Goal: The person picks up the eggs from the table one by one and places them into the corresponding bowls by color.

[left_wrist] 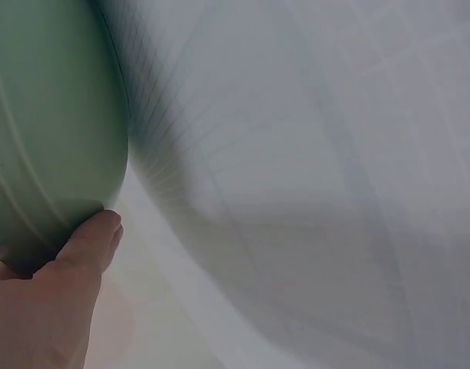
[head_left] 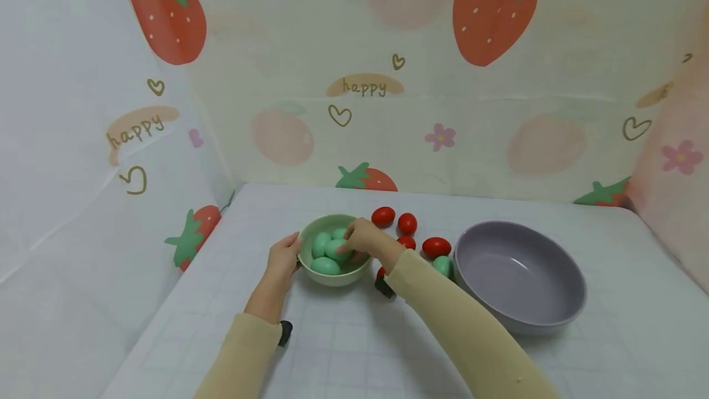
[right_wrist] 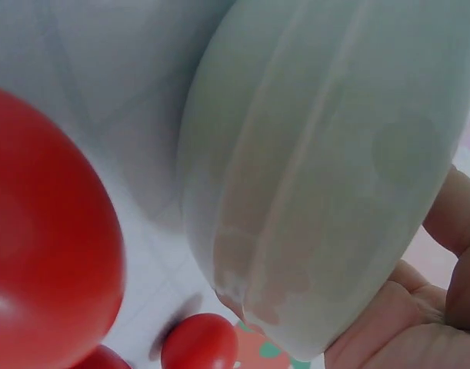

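Observation:
A light green bowl [head_left: 335,279] stands on the table with several mint-green eggs [head_left: 325,266] in it. At its left side my left hand [head_left: 283,257] grips the rim; in the left wrist view fingers [left_wrist: 92,238] press against the bowl's outer wall [left_wrist: 58,108]. My right hand [head_left: 367,237] reaches over the right rim into the bowl, its curled fingers pinching a mint-green egg near the middle. From the right wrist, the bowl's wall [right_wrist: 319,177] hides the fingertips, and part of the right hand [right_wrist: 408,327] shows beyond the rim.
Several red eggs [head_left: 436,247] lie right of the bowl, one close to the right wrist camera [right_wrist: 50,238]. A mint-green egg [head_left: 442,266] sits against a large grey-purple basin [head_left: 520,319] at the right. Strawberry-patterned sheeting [head_left: 476,153] lines the back and sides.

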`<state>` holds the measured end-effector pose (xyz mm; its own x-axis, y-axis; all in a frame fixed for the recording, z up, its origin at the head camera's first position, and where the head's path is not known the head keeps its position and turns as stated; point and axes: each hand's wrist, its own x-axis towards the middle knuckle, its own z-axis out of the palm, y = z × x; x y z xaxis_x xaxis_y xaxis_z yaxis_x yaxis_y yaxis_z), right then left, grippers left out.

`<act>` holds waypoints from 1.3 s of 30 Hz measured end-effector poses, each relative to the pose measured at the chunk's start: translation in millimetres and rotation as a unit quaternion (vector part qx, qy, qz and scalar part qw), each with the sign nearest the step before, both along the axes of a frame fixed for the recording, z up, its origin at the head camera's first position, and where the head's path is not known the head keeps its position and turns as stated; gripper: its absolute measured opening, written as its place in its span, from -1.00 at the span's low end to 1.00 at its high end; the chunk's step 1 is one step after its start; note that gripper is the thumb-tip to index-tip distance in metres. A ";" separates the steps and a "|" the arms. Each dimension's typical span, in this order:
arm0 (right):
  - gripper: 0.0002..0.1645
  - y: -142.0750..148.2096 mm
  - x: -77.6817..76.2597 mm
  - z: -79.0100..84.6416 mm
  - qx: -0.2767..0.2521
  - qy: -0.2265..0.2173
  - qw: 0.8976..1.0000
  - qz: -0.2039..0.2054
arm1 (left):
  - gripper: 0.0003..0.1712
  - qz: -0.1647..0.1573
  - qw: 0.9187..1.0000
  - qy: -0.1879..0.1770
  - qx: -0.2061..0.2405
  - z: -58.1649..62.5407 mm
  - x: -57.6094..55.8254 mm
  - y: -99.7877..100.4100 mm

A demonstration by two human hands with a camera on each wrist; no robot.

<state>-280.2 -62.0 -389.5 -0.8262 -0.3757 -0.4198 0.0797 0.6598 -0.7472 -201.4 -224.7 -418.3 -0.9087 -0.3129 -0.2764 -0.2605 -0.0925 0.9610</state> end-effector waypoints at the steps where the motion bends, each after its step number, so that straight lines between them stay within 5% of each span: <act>1: -0.53 -0.3 -4.1 -2.6 -0.002 -0.003 1.000 0.005 | -0.47 0.000 1.000 -0.001 -0.001 0.2 0.0 0.2; 9: -0.60 2.5 1.0 7.4 0.007 -0.021 1.000 0.015 | -0.47 0.003 1.000 -0.002 -0.004 -1.4 -2.7 0.2; 23: -0.60 12.5 1.9 8.5 -0.062 -0.056 0.997 0.001 | -0.47 0.000 1.000 -0.003 -0.004 -1.4 -3.4 1.4; 28: -0.58 19.6 5.1 7.9 -0.093 -0.040 0.994 -0.038 | -0.47 -0.005 1.000 -0.001 -0.003 -1.7 -4.8 1.4; 39: -0.58 70.8 19.3 21.6 -0.185 -0.039 0.972 -0.139 | -0.46 -0.005 1.000 -0.010 0.010 -1.2 -5.9 2.8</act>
